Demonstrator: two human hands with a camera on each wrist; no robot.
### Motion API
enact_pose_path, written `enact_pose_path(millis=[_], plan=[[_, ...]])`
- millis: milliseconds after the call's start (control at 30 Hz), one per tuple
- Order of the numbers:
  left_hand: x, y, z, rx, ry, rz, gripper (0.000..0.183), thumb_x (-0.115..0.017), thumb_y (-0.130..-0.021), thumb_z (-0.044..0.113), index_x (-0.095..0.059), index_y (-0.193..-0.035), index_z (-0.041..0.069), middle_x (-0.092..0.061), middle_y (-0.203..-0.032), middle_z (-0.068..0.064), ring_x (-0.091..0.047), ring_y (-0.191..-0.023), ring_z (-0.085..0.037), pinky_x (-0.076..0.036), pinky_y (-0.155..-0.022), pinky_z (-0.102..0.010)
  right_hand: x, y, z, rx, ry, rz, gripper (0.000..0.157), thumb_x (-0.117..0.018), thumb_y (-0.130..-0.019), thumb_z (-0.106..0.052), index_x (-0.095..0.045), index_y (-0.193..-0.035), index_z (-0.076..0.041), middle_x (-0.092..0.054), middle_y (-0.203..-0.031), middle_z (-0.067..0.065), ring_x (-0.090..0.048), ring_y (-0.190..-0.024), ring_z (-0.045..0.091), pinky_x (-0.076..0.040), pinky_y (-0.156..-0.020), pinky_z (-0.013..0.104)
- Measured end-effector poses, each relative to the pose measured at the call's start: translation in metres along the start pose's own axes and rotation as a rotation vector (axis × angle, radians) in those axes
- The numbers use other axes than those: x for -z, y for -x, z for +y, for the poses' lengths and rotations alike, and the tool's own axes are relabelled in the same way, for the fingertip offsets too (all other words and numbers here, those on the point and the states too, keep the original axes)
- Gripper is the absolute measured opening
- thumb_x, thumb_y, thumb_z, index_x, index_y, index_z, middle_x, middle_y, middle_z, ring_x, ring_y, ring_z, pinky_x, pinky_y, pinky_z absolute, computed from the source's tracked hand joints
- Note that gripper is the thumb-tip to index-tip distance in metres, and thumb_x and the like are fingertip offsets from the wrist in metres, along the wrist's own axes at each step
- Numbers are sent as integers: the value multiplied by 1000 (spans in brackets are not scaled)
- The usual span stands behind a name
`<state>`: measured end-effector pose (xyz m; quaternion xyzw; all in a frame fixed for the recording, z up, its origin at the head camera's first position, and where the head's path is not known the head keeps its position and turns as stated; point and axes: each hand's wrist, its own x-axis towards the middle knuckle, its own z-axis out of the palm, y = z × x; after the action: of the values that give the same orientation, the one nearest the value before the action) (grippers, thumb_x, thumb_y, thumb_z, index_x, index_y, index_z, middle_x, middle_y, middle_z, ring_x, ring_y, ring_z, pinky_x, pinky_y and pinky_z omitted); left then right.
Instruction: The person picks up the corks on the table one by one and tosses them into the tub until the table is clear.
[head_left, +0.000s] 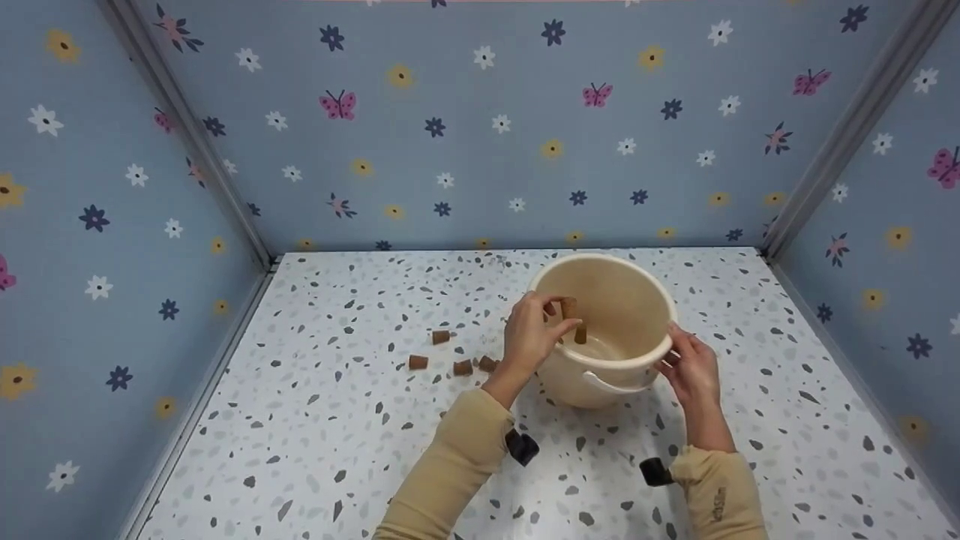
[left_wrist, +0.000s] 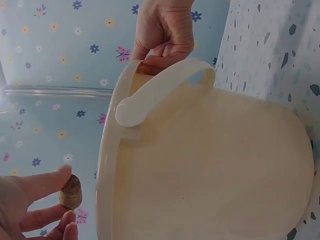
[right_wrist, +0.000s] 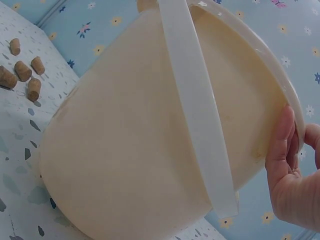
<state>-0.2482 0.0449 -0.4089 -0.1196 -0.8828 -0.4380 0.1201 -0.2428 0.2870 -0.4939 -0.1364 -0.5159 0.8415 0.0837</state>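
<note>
A cream plastic bucket [head_left: 589,379] with a white handle [head_left: 615,386] stands on the speckled surface, its mouth facing up. My left hand [head_left: 529,334] pinches a small brown cork [head_left: 569,307] between thumb and fingertips over the bucket's opening. The left wrist view shows that cork [left_wrist: 71,194] just beyond the rim. Lower down, a second cork [head_left: 581,335] appears inside the bucket. My right hand [head_left: 691,365] grips the rim on the right side, thumb and fingers on either side of its wall, as the right wrist view [right_wrist: 295,170] also shows.
Several loose corks lie left of the bucket, among them one cork [head_left: 441,337] farther back and another cork [head_left: 418,362] at the far left. Blue flowered panels [head_left: 480,150] enclose the white speckled tabletop [head_left: 322,420] at the back and sides.
</note>
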Motion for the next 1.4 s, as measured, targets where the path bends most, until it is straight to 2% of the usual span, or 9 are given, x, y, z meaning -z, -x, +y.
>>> enact_pose_path(millis=[200, 400, 500, 633, 833, 1100, 1167, 1267, 1400], plan=[[-4, 0, -1, 28, 6, -22, 56, -74, -67, 35, -60, -111, 3, -55, -83, -3, -51, -75, -16, -41, -61, -21, -14, 15, -10, -31, 36, 43, 33, -63, -82, -27, -54, -95, 2, -58, -75, 3, -60, -68, 13, -50, -57, 25], [-2, 0, -2, 24, 24, -5, 57, -72, -70, 35, -57, -114, 1, -55, -88, -6, -53, -80, -20, -42, -65, -23, 38, -43, 31, -15, 18, -19, 29, -63, -83, -27, -61, -100, -4, -61, -85, 8, -62, -76, 20, -51, -59, 34], [0, 0, -4, 11, 32, 14, 55, -71, -73, 34, -57, -114, 1, -55, -89, -6, -53, -80, -20, -43, -66, -25, 63, -75, 58, -4, 45, 14, 39, -65, -79, -34, -60, -106, -7, -62, -88, 5, -62, -79, 19, -51, -61, 34], [3, 0, -9, 5, 43, 42, 50, -70, -74, 31, -58, -113, 1, -56, -89, -6, -53, -80, -21, -43, -68, -26, 78, -100, 79, 32, 48, 57, 52, -68, -75, -40, -56, -111, -5, -61, -92, 8, -62, -81, 21, -52, -62, 35], [9, -1, -24, -26, 63, 84, 47, -70, -75, 28, -58, -110, -1, -56, -89, -9, -53, -81, -20, -44, -70, -28, 78, -100, 79, 35, 53, 65, 53, -67, -75, -42, -56, -110, -5, -60, -96, 11, -61, -83, 22, -51, -64, 36], [16, -1, -53, -32, 69, 127, 41, -69, -77, 26, -59, -108, 1, -56, -90, -9, -53, -82, -23, -43, -70, -29, 32, -41, 26, -66, 42, 53, 35, -64, -81, -31, -55, -101, -3, -60, -86, 8, -61, -82, 22, -51, -64, 35], [18, -1, -61, -25, 72, 133, 41, -69, -77, 26, -59, -107, 1, -55, -90, -9, -53, -84, -24, -43, -71, -30, 37, -48, 31, -74, 63, 68, 39, -66, -78, -35, -56, -102, -6, -61, -88, 5, -61, -83, 20, -51, -66, 34], [20, 1, -73, -9, 73, 142, 40, -68, -78, 25, -59, -107, 0, -55, -90, -11, -53, -84, -26, -43, -72, -32, 61, -75, 56, -44, 54, 43, 45, -67, -75, -39, -58, -106, -8, -61, -91, 5, -62, -83, 20, -51, -66, 35], [24, 2, -89, 22, 47, 162, 40, -68, -78, 24, -59, -108, -1, -55, -90, -12, -52, -83, -26, -43, -71, -34, 80, -100, 79, 22, 30, 48, 53, -68, -75, -40, -56, -110, -3, -59, -92, 9, -62, -79, 22, -51, -59, 33]])
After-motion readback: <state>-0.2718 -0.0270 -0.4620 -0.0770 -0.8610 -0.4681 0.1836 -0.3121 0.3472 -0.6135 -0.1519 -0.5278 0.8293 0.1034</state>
